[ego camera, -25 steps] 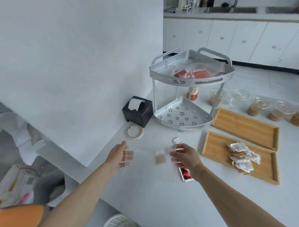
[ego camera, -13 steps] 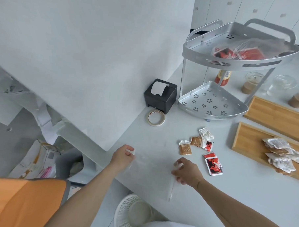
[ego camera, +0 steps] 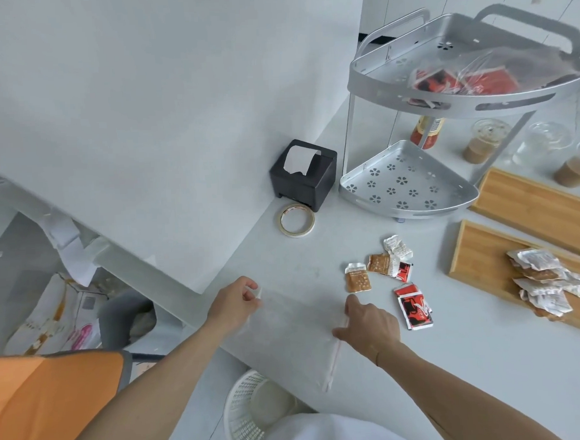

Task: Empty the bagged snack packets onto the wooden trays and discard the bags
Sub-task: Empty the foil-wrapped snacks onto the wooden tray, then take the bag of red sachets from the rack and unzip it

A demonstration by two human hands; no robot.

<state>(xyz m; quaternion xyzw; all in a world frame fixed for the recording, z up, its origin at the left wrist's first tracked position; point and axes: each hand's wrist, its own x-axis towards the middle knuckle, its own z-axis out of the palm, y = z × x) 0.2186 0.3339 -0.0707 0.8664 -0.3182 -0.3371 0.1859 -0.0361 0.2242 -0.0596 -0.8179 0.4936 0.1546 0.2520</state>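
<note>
An empty clear zip bag (ego camera: 293, 329) is stretched flat near the counter's front edge. My left hand (ego camera: 234, 303) pinches its left corner and my right hand (ego camera: 369, 324) grips its zip edge. Several loose snack packets lie on the counter just beyond my right hand: a brown one (ego camera: 357, 278) and a red one (ego camera: 414, 309) among them. The near wooden tray (ego camera: 473, 255) holds a pile of silver packets (ego camera: 547, 283). A second wooden tray (ego camera: 527, 196) lies behind it. Another bag of red packets (ego camera: 468, 79) rests on the rack's top shelf.
A two-tier metal corner rack (ego camera: 410, 184) stands at the back. A black tissue box (ego camera: 303, 174) and a tape roll (ego camera: 297, 219) sit by the white wall. Lidded cups (ego camera: 483, 141) stand behind the trays. A white mesh bin (ego camera: 253, 411) sits on the floor below the counter edge.
The packets have dropped out of the bag onto the counter. Both hands have pulled the emptied bag back toward the front edge, and my view has tilted down and left.
</note>
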